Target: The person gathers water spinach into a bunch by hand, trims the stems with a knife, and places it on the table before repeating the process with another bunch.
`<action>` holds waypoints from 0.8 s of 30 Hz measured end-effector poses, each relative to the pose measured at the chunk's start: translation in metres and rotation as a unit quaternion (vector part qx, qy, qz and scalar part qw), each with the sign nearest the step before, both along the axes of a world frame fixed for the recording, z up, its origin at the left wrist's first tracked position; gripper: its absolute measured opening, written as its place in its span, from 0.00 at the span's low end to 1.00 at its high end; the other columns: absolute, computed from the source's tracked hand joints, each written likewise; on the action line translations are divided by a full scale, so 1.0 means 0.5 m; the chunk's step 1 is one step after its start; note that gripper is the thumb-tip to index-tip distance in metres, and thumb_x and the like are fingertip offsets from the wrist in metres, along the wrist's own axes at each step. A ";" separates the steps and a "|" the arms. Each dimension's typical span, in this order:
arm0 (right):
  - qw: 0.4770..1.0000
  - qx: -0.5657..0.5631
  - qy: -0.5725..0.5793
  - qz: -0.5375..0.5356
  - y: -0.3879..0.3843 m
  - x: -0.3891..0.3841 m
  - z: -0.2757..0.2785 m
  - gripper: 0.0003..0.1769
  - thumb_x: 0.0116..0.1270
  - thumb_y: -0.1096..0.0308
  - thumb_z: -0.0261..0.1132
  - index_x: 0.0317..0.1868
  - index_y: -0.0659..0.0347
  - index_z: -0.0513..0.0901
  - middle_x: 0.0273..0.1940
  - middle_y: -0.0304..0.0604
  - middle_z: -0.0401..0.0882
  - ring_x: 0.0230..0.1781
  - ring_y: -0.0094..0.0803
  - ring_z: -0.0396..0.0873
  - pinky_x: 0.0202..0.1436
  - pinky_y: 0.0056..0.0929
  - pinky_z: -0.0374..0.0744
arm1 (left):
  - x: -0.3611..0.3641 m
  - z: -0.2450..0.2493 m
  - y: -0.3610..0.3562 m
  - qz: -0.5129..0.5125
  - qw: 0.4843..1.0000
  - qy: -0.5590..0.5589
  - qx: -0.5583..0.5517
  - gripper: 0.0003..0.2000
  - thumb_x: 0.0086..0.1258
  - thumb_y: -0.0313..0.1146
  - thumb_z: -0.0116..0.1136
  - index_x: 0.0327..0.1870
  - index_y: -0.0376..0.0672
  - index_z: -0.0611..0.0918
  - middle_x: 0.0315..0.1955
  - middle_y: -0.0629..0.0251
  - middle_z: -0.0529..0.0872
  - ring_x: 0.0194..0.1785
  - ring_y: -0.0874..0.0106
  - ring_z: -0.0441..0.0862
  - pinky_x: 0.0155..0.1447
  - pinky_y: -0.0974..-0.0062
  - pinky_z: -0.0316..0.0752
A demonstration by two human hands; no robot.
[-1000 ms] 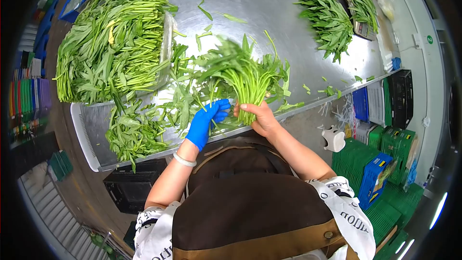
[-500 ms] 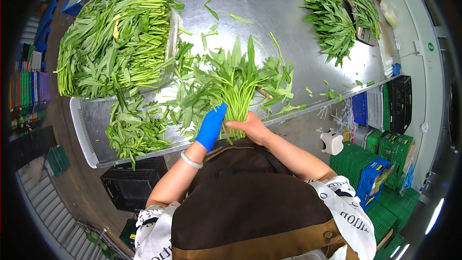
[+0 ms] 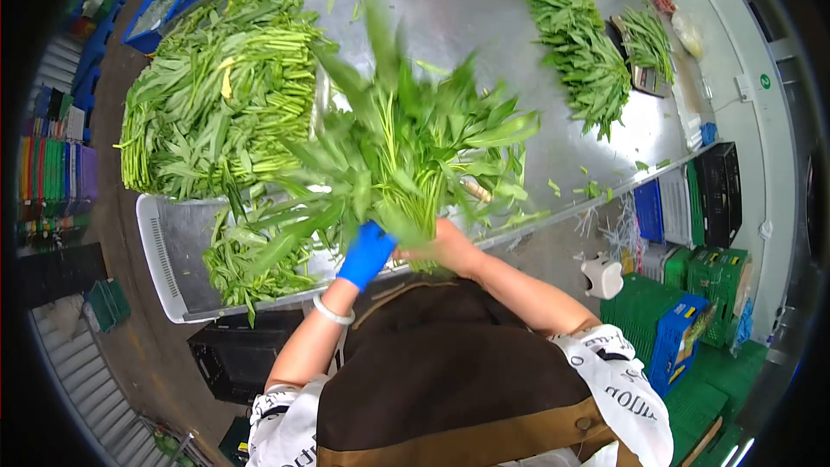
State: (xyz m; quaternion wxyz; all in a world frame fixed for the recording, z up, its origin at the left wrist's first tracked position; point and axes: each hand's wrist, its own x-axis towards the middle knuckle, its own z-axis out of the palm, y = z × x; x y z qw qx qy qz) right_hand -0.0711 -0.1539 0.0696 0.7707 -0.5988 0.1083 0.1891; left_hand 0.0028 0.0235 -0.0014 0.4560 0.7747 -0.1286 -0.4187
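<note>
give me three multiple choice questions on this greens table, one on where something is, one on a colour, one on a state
1. Where does the largest pile of greens lie?
A. in a crate on the floor
B. on the steel table, to the person's left
C. on the person's lap

2. What colour is the glove on the left hand?
A. blue
B. yellow
C. white

3. How is the bunch at the hands?
A. lying flat, untouched
B. sealed in a bag
C. lifted, stems gripped in the right hand

Answers:
1 B, the pile fills the table's left side.
2 A, the glove is plainly blue.
3 C, the bare fingers close on the stems and the leaves fan upward, blurred.
</note>
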 end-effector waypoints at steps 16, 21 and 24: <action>0.928 -0.145 -0.026 0.344 -0.069 -0.022 -0.009 0.17 0.59 0.70 0.69 0.49 0.63 0.81 0.42 0.41 0.85 0.42 0.29 0.80 0.49 0.27 0.76 | -0.023 0.054 0.131 0.301 0.808 0.299 -0.409 0.20 0.72 0.38 0.52 0.62 0.41 0.73 0.55 0.64 0.79 0.56 0.72 0.76 0.62 0.70 0.70; 0.899 -0.244 -0.063 0.358 -0.051 -0.032 0.032 0.20 0.58 0.64 0.70 0.49 0.63 0.81 0.46 0.46 0.83 0.46 0.36 0.79 0.53 0.31 0.73 | -0.014 0.078 0.105 0.307 0.778 0.289 -0.466 0.20 0.73 0.38 0.51 0.62 0.40 0.73 0.55 0.63 0.79 0.56 0.72 0.76 0.63 0.70 0.69; 0.915 -0.225 -0.080 0.324 -0.037 -0.059 0.027 0.21 0.58 0.63 0.71 0.50 0.63 0.81 0.46 0.47 0.83 0.46 0.37 0.79 0.53 0.31 0.74 | -0.005 0.090 0.070 0.304 0.758 0.293 -0.497 0.20 0.73 0.39 0.51 0.62 0.40 0.72 0.55 0.63 0.79 0.57 0.71 0.76 0.63 0.70 0.69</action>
